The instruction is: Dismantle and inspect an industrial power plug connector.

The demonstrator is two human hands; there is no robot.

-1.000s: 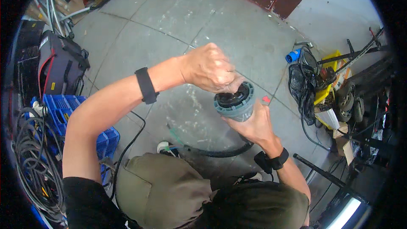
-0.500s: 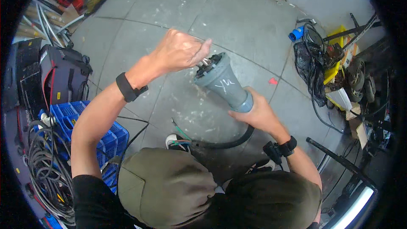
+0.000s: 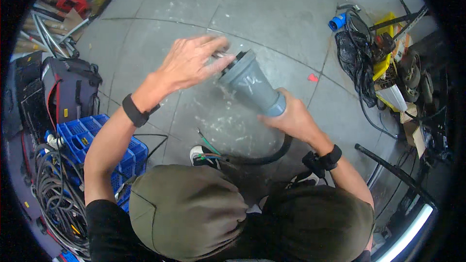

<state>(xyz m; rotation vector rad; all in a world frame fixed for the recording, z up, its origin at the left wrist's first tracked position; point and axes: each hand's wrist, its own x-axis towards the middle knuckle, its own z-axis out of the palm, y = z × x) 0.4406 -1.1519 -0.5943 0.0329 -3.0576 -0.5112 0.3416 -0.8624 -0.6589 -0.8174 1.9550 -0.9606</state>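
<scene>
My right hand (image 3: 293,119) is closed round the narrow end of a grey industrial plug (image 3: 255,85), a tapered housing with a pale scrawl on its side. The wide end tilts up to the left, with dark parts at its mouth. There my left hand (image 3: 194,60) has its fingers curled, a bit of shiny metal showing between them; motion blur hides what it is. A thick black cable (image 3: 259,159) curves out from below my right hand. Its stripped end, with a green wire (image 3: 208,144) and other coloured wires, lies by my shoe.
A blue plastic crate (image 3: 131,153) and coiled cables (image 3: 56,199) stand at the left, near a grey tool bag (image 3: 73,87). To the right are a blue connector (image 3: 337,22), a black plastic bag (image 3: 352,58) and yellow-framed gear. A red scrap (image 3: 312,77) lies on the floor.
The left hand has shifted slightly left and its fingers have loosened a little. The plug has moved slightly up and left, and its metal pins are now mostly hidden.
</scene>
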